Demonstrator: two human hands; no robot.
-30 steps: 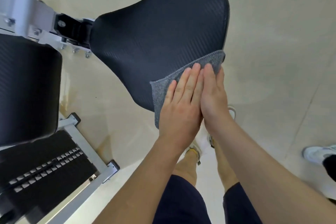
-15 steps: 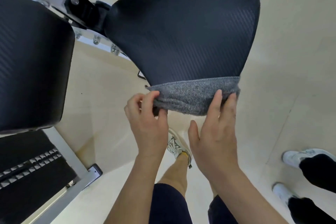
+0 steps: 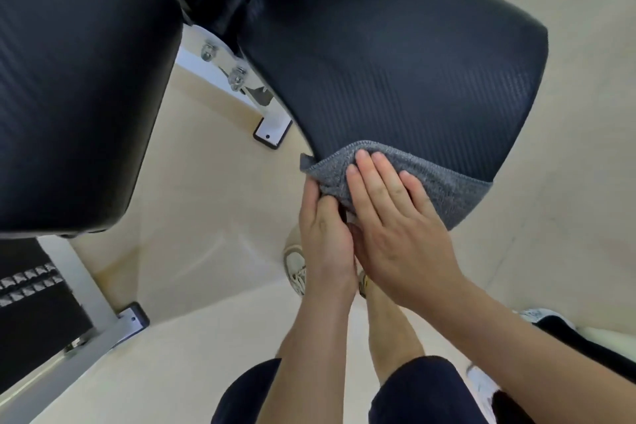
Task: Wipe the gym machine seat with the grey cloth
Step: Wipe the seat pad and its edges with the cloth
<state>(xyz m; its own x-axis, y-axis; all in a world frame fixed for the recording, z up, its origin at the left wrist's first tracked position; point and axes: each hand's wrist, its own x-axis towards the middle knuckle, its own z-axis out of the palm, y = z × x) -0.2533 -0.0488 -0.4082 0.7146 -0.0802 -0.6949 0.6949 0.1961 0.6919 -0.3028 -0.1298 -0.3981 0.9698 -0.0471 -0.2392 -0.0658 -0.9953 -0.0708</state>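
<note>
The black textured gym machine seat [image 3: 395,72] fills the upper middle of the head view. A grey cloth [image 3: 447,189] is draped over its near edge. My right hand [image 3: 395,217] lies flat on the cloth with straight fingers, pressing it against the seat's near left corner. My left hand [image 3: 325,227] sits just left of it and grips the cloth's left end from below, thumb up against the fabric. The two hands touch each other.
A large black back pad [image 3: 75,79] stands at the left, joined to the seat by a white metal bracket [image 3: 223,58]. A studded footplate and frame [image 3: 51,303] lie at the lower left. Another person's shoes [image 3: 537,317] are at the right.
Both hands shifted left along the seat's near edge. My right hand went from holding the cloth's right part to lying flat on its left part; the left hand still grips the left end.
</note>
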